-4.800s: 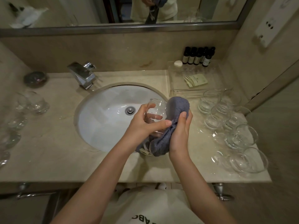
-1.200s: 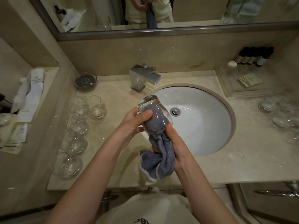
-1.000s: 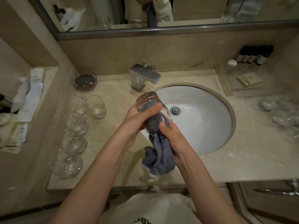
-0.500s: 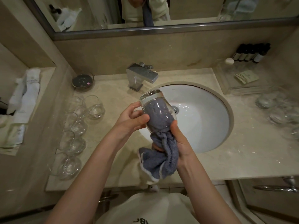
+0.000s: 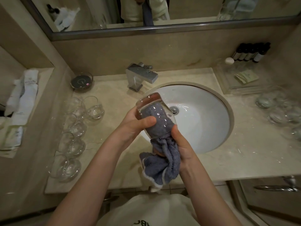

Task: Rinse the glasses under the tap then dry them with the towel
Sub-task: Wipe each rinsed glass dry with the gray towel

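Overhead, glass (image 5: 154,115) between both hands (image 5: 156,132)

The left hand (image 5: 135,123) grips a clear drinking glass (image 5: 154,115) tilted base-up over the near-left rim of the round white sink (image 5: 203,124). A blue-grey terry towel (image 5: 161,162) is stuffed inside it, its tail hanging below the mouth, bunched in the right hand (image 5: 180,144). Left of the grip, a row of clear glasses (image 5: 73,136) stands on the beige marble counter (image 5: 244,160); beyond it, the chrome tap (image 5: 140,77)
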Motion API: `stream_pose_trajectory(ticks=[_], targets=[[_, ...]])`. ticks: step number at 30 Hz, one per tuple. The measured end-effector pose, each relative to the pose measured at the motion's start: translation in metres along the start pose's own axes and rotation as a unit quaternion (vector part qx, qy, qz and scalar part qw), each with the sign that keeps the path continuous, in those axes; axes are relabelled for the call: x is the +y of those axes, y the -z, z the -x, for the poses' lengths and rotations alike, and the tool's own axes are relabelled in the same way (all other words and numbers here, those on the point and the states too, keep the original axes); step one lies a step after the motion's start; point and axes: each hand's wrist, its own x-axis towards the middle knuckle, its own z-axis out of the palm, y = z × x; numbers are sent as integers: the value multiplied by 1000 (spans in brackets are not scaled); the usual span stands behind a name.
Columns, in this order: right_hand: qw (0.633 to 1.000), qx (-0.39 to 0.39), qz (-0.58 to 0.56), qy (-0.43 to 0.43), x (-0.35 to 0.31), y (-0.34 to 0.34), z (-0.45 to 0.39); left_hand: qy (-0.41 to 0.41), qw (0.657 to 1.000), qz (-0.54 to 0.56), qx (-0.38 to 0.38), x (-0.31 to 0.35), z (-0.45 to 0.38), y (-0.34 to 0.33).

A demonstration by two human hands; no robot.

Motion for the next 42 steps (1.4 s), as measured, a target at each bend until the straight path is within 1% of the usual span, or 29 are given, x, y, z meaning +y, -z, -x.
stream_pose_trajectory(ticks=[3,7,9,12,14,16,18,21,25,28,32,37,42], targets=[[999,-9,28,27,1,-3,-4,23,1000,10,-6,-3,0,4],[996,18,50,67,4,-6,-11,78,995,10,63,-12,5,2],[994,37,64,76,4,-4,-14,87,993,26,79,-18,8,-4],[991,62,99,70,6,-3,-17,92,984,88,127,-27,9,-11],[990,60,109,66,7,-3,-18,89,977,120,153,-29,8,-11],[989,57,126,50,8,-5,-18,84,974,135,162,-29,7,-6],[984,71,160,23,11,-6,-17,80,969,134,191,-28,5,6],[982,96,164,-11,19,-7,-14,89,959,95,250,-18,4,26],[979,127,154,-34,27,-11,-15,86,948,4,307,-11,8,59],[976,160,141,-39,28,-13,-21,99,928,-28,357,-9,12,82],[971,195,127,-43,30,-13,-28,98,895,-136,413,-10,20,103],[966,215,128,-64,35,-12,-32,100,858,-255,434,-15,29,122],[967,196,146,-68,42,-12,-33,103,829,-289,467,-22,27,139]])
